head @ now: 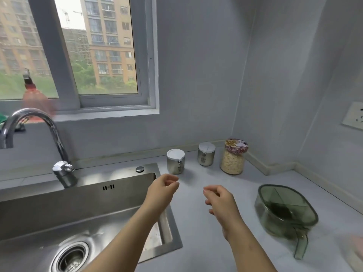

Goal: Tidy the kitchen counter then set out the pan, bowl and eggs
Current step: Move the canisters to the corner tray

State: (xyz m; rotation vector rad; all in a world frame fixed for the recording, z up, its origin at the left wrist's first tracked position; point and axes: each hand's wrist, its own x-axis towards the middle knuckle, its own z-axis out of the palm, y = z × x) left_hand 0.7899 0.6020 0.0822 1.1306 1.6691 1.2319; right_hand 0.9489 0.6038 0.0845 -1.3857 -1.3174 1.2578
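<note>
My left hand (163,190) and my right hand (220,199) hover above the grey counter (198,218), both with loosely curled fingers and holding nothing. Just beyond my left hand stands a steel canister with a white lid (175,161). A second steel canister (205,154) and a glass jar of grains (233,157) stand farther back near the corner. To the right of my right hand sits a green translucent container with a handle (284,211). No pan, bowl or eggs are in view.
A steel sink (59,216) with a curved faucet (39,138) fills the left side. A red bottle (34,95) stands on the window sill. A wall socket (354,115) is at the right. A blurred pale object (356,250) shows at the right edge.
</note>
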